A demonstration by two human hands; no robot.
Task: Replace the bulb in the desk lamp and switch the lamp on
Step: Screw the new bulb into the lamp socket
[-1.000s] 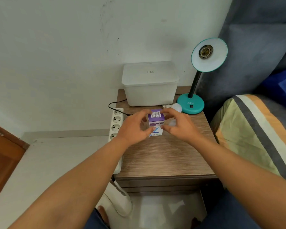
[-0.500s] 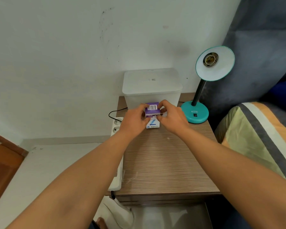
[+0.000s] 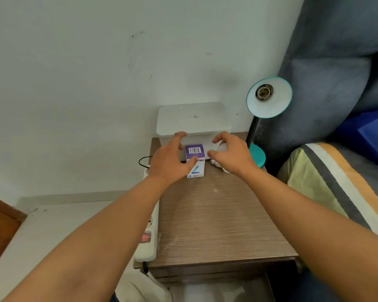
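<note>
A purple and white bulb box (image 3: 195,159) stands upright on the wooden bedside table (image 3: 216,219), just in front of a white container. My left hand (image 3: 169,159) is beside it with fingers spread, its thumb resting against the box front. My right hand (image 3: 232,154) hovers with fingers apart over a white bulb (image 3: 222,147) lying on the table, whose metal base (image 3: 213,162) points toward the box. The teal desk lamp (image 3: 268,98) stands at the back right, its shade tilted toward me and its socket (image 3: 264,92) empty.
A white lidded container (image 3: 194,118) sits against the wall. A white power strip (image 3: 149,236) lies along the table's left edge, with a black cable (image 3: 142,160) behind it. A striped blanket (image 3: 336,184) and grey cushion (image 3: 336,62) lie close on the right.
The box, held up between both hands before, now stands on the table by the container. Both hands have opened, and the right one has shifted over the loose bulb.
</note>
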